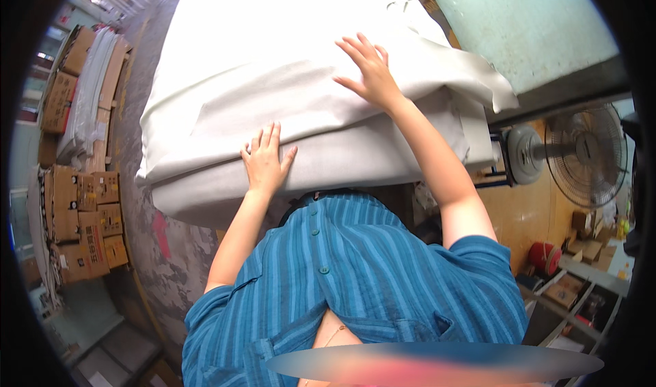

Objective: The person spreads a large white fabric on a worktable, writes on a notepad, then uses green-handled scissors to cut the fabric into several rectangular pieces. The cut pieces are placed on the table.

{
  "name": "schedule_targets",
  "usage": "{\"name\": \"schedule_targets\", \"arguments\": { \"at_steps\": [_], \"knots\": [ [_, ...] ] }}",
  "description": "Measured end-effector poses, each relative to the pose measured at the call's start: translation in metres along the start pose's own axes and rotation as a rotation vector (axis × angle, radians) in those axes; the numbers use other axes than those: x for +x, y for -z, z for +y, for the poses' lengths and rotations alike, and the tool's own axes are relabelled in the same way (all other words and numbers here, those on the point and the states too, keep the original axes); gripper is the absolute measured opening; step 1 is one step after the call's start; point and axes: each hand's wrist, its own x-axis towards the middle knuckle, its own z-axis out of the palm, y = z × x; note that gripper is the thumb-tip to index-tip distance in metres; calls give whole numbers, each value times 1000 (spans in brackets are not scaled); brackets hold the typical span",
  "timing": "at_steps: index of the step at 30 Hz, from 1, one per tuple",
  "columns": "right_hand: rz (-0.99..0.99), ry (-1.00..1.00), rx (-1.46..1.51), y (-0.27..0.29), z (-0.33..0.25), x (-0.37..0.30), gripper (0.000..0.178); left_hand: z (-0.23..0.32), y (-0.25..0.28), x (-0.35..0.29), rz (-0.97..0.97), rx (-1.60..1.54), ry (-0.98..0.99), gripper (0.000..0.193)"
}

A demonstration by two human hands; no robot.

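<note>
A large white sheet of fabric or leather-like material [273,90] covers a wide table in front of me, with loose folds along its near side. My left hand [265,160] lies flat on the greyish layer [342,156] near the front edge, fingers stretched out and tips at a fold. Farther off and to the right, my right hand [369,73] rests on the white sheet or just over it, fingers spread. Nothing is held in either hand. At the right, a loose flap of the sheet [488,86] hangs with a wavy edge.
A pale green table [526,32] adjoins at the upper right. Below it stands a fan [584,148] near a red round container [544,257]. Stacked cardboard boxes [85,216] line the left, across a worn grey floor [181,264]. Shelving [581,305] stands at lower right.
</note>
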Motion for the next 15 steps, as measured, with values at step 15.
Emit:
{"name": "schedule_targets", "arguments": {
  "at_steps": [15],
  "knots": [
    [-30,-686,-324,102,106,-210,69,-38,7,6,-85,-19,120,78]
  ]
}}
